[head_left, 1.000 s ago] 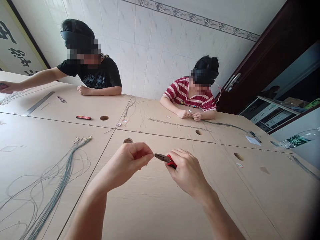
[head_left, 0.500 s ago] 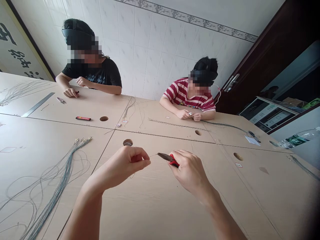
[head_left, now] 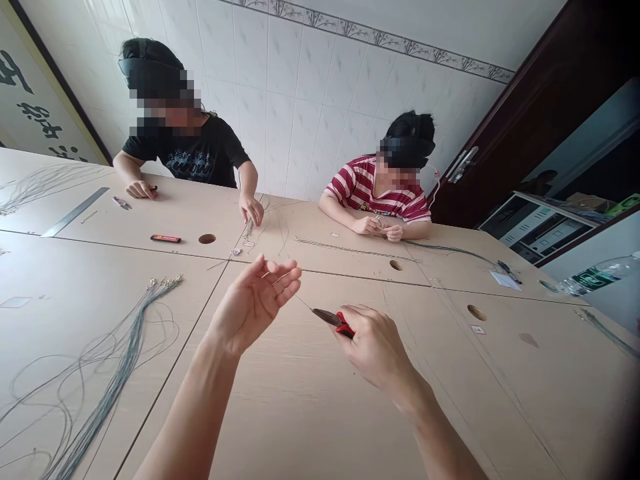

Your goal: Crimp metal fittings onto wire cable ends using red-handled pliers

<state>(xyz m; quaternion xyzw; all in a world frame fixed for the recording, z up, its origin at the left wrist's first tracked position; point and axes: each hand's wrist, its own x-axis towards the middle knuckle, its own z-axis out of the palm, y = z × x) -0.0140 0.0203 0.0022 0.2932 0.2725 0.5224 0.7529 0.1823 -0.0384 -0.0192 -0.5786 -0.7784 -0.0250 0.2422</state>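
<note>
Beneath the pliers (head_left: 327,318), we see a broad, pale table (head_left: 300,420) crossed by dark seams. Beyond the pliers, to their left, sits a person in a black shirt (head_left: 200,150), one hand reaching down to some thin strands (head_left: 249,231); beyond them and slightly to the right, a person in a striped shirt (head_left: 377,183) holds both hands together around something too small for us to make out. Well to the left of the pliers we find a long bundle of grey-green cords (head_left: 127,363), with metallic ends gathered at its far tip. Far to their right is a clear bottle (head_left: 603,275) with a green label. Just left of the pliers, the left hand (head_left: 257,300) is spread, palm up. The right hand (head_left: 373,340) is wrapped around their red handles. From their tip, a fine strand (head_left: 303,303) runs toward the left fingers; we cannot tell whether it touches them.
</note>
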